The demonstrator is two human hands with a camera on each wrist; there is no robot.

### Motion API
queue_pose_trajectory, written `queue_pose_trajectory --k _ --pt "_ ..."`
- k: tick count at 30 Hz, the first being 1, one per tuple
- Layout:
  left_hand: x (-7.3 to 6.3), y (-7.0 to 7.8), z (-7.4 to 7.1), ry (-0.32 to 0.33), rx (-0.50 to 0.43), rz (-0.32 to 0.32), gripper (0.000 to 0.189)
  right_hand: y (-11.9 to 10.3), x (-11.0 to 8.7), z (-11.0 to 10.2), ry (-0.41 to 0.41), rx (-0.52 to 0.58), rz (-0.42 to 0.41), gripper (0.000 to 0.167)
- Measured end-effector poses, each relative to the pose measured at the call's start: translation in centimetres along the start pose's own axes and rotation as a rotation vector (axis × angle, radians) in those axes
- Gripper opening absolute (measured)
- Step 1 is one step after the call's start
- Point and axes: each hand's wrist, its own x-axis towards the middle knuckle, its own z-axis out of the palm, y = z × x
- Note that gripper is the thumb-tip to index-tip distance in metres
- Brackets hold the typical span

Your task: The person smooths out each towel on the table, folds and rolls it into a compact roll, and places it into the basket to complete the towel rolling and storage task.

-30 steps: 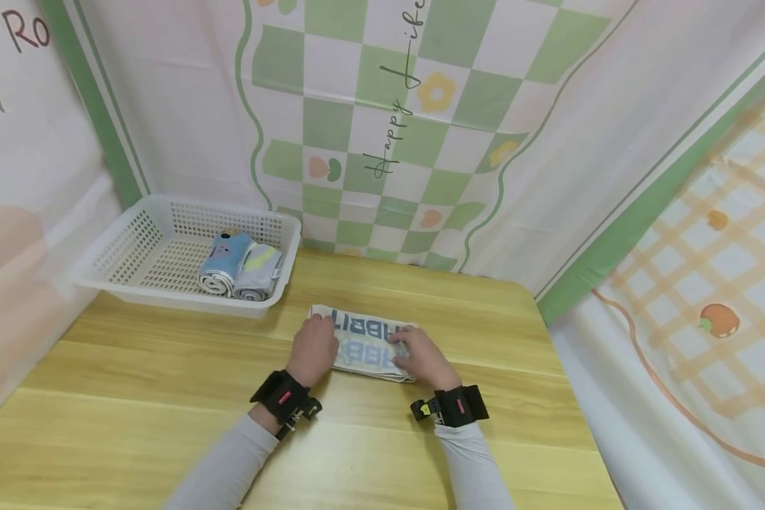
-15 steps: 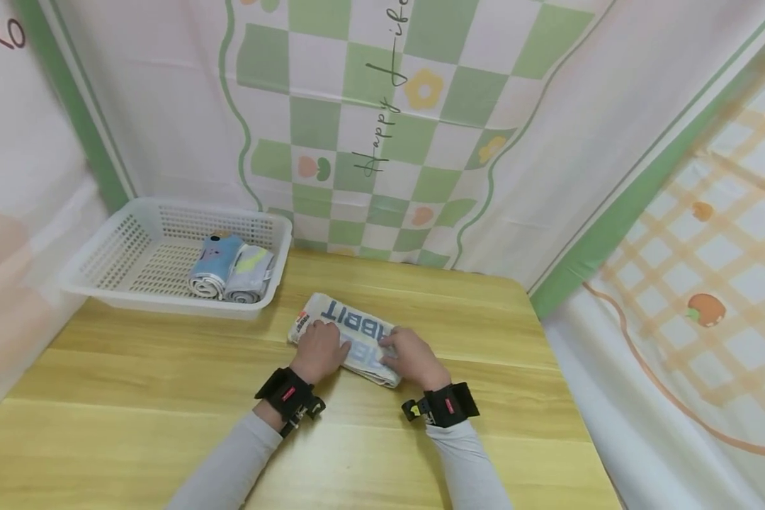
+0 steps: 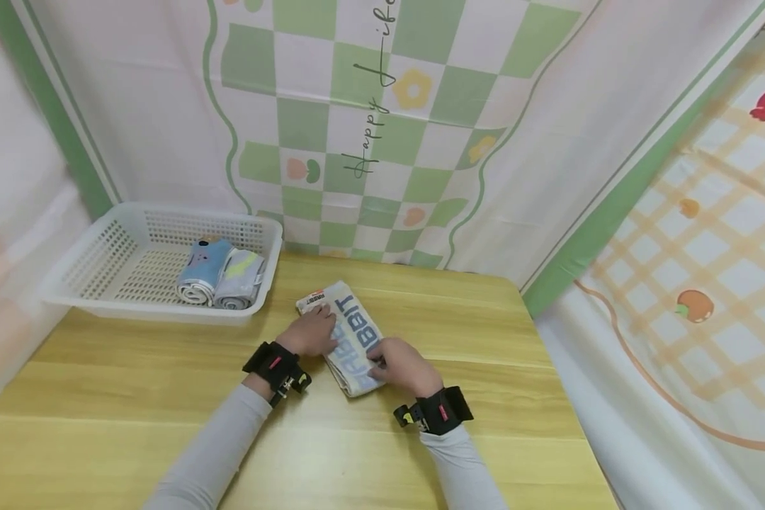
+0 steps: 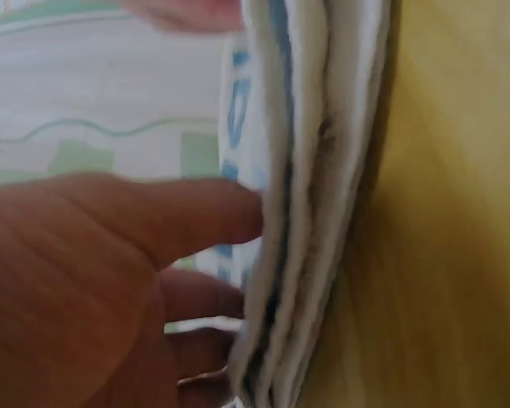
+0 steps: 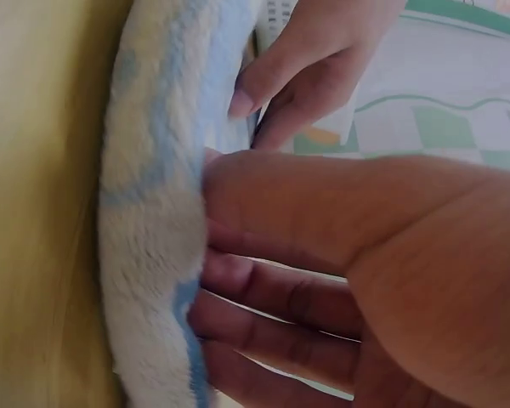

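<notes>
A folded white towel [image 3: 359, 327] with blue lettering lies slantwise on the wooden table. My left hand [image 3: 312, 331] rests its fingers on the towel's left side. On the lower right part, the thumb and fingertips of my right hand [image 3: 404, 366] touch the top. Several stacked layers of the towel [image 4: 310, 170] show edge-on in the left wrist view, with the left thumb at the upper layer. In the right wrist view, fairly straight right fingers [image 5: 272, 336] meet the towel's upper face, and the left hand [image 5: 323, 68] appears beyond.
A white perforated basket [image 3: 146, 309] stands at the back left. In it lie a blue rolled towel [image 3: 207, 263] and a grey rolled towel [image 3: 239, 280] side by side. A green-and-white checkered curtain [image 3: 370, 127] hangs behind the wooden table [image 3: 484, 333].
The towel has turned clockwise on the table, its far end swinging up and to the right. Both hands have moved with it, the left one shifting along its left side.
</notes>
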Motion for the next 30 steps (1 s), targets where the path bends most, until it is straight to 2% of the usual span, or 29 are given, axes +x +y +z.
queue_pose_trajectory --k 2,5,11,17,20,25,27,30 --pt "0.0 -0.5 -0.3 -0.031 -0.027 0.020 0.065 -0.3 0.1 0.0 -0.026 0.006 -0.028 0.006" --pt "0.3 -1.1 -0.6 -0.059 -0.062 0.050 0.065 -0.6 0.3 0.1 -0.048 0.015 -0.070 0.020" --pt "1.2 -2.0 -0.6 -0.043 -0.063 0.099 0.061 -1.1 0.6 0.5 -0.059 0.033 -0.137 0.038" --pt "2.4 -2.5 -0.1 -0.020 -0.101 0.168 0.057 -1.3 0.6 0.8 -0.063 0.029 -0.110 0.034" --pt "2.7 -2.8 0.0 0.034 -0.102 0.183 0.054 -1.4 0.7 0.8 -0.055 0.040 -0.114 0.022" --pt "2.5 -2.9 0.3 0.214 -0.113 0.207 0.038 -1.9 0.2 0.0 -0.048 0.109 -0.121 0.006" --pt "2.0 -2.7 0.4 0.277 -0.138 0.201 0.031 -2.2 -0.3 -0.6 -0.031 0.123 -0.104 0.007" --pt "0.8 -2.0 0.4 0.335 -0.183 0.177 0.022 -3.0 -1.0 -1.2 -0.021 0.117 -0.074 0.007"
